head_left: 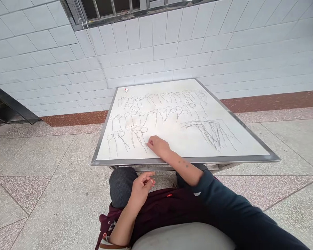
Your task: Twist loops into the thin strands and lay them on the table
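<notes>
On the white table (169, 139) lie several thin dark strands, each bent into a loop at one end with a loose tail, set out in rough rows. My right hand (159, 146) rests near the table's front edge, its thumb and fingertips pinched together beside the tails of a looped strand cluster (137, 129). Whatever is in that pinch is too fine to make out. Over my lap, short of the table edge, my left hand (141, 185) is held with thumb and forefinger apart and nothing visible between them. A loose bundle of unlooped strands (214, 133) lies to the right.
A small white and red item (126, 90) sits at the table's far left corner. Metal trim (182, 160) borders the tabletop. Behind stands a white tiled wall (156, 52) with a barred window (114, 8) and a hanging cord (95, 52). The floor (70, 194) is speckled stone.
</notes>
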`<state>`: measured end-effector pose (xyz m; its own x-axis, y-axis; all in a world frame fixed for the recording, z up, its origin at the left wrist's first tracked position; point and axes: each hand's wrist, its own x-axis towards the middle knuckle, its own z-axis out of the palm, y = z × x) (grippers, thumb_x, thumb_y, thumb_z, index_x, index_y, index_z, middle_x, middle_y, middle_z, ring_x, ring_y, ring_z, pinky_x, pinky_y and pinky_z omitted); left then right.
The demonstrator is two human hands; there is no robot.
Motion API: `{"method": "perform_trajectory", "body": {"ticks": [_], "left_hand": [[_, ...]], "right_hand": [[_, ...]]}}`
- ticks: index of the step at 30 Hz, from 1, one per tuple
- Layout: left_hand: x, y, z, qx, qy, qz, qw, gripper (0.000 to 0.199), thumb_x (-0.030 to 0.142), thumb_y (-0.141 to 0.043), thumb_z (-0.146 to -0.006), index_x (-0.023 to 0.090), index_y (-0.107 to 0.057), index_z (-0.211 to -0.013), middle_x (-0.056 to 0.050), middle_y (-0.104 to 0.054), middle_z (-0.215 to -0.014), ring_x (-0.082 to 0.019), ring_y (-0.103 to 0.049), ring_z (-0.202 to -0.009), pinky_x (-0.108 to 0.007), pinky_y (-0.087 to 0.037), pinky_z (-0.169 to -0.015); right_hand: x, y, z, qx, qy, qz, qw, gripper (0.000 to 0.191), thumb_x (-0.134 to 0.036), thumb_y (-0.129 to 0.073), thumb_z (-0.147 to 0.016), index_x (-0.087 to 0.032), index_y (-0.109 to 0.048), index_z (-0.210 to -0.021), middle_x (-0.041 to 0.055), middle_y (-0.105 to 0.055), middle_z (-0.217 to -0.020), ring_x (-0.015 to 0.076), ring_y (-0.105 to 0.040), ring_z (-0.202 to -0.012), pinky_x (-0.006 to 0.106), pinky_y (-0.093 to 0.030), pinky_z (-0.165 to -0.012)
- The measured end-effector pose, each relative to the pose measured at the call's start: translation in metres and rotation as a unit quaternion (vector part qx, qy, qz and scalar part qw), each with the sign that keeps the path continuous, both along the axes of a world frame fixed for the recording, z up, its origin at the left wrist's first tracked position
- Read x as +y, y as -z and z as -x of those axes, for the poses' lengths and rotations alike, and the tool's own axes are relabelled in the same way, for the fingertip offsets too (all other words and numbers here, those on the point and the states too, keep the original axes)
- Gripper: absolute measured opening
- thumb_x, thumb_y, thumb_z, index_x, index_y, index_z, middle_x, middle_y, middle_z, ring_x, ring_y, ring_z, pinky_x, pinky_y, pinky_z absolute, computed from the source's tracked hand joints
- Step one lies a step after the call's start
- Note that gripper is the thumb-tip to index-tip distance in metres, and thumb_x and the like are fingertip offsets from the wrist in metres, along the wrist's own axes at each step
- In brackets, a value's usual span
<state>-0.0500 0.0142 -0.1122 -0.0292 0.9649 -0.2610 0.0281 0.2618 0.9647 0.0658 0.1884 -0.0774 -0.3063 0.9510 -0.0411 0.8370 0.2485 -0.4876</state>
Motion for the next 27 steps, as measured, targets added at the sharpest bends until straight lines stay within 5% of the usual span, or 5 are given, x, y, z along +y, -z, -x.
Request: {"method": "perform_trajectory", "body": {"ticks": [4,17,23,25,27], "left_hand": [[-0.003,0.004,0.004,-0.006,-0.004,-0.004,1.0,0.031,0.028,-0.064,-0.075,0.016,-0.068,-0.103,-0.001,-0.065,-0.073,-0.014,-0.06,-0.067,-0.026,-0.046,-0.064],[0.0,0.004,0.006,-0.047,-0.018,0.005,0.999,0.028,0.027,-0.07,-0.071,0.017,-0.071,-0.097,-0.001,-0.067,-0.07,-0.014,-0.06,-0.064,-0.026,-0.046,-0.062],[0.004,-0.011,0.007,-0.088,-0.086,-0.011,0.992,0.038,0.034,-0.074,-0.073,0.017,-0.068,-0.107,-0.005,-0.07,-0.079,-0.016,-0.064,-0.072,-0.026,-0.048,-0.064],[0.01,-0.021,0.009,-0.112,-0.122,-0.022,0.986,0.044,0.037,-0.071,-0.077,0.019,-0.063,-0.117,-0.007,-0.071,-0.093,-0.016,-0.066,-0.083,-0.026,-0.049,-0.07],[0.018,-0.034,0.012,-0.141,-0.144,-0.031,0.979,0.049,0.039,-0.068,-0.081,0.022,-0.057,-0.125,-0.009,-0.069,-0.111,-0.016,-0.065,-0.094,-0.027,-0.05,-0.077]], "right_hand": [[0.005,0.004,0.011,-0.028,0.026,0.006,0.999,0.018,-0.028,-0.044,-0.096,-0.019,-0.058,-0.102,0.0072,-0.061,-0.109,0.0169,-0.06,-0.082,0.026,-0.04,-0.061],[-0.019,0.001,-0.03,-0.036,0.077,0.032,0.996,0.016,-0.012,-0.044,-0.091,-0.011,-0.058,-0.1,0.0173,-0.06,-0.106,0.0243,-0.061,-0.091,0.032,-0.042,-0.072],[-0.052,-0.012,-0.043,0.099,-0.019,0.095,0.99,0.008,-0.018,-0.049,-0.089,-0.017,-0.057,-0.09,0.0012,-0.061,-0.079,0.0115,-0.054,-0.067,0.023,-0.041,-0.064],[-0.07,-0.016,-0.045,0.197,-0.063,0.166,0.964,0.013,-0.03,-0.048,-0.092,-0.019,-0.055,-0.089,-0.003,-0.056,-0.071,0.0079,-0.044,-0.053,0.021,-0.036,-0.052],[-0.088,-0.018,-0.045,0.367,-0.1,0.299,0.875,0.021,-0.04,-0.054,-0.088,-0.019,-0.053,-0.084,-0.004,-0.052,-0.071,0.0047,-0.032,-0.045,0.019,-0.026,-0.043]]}}
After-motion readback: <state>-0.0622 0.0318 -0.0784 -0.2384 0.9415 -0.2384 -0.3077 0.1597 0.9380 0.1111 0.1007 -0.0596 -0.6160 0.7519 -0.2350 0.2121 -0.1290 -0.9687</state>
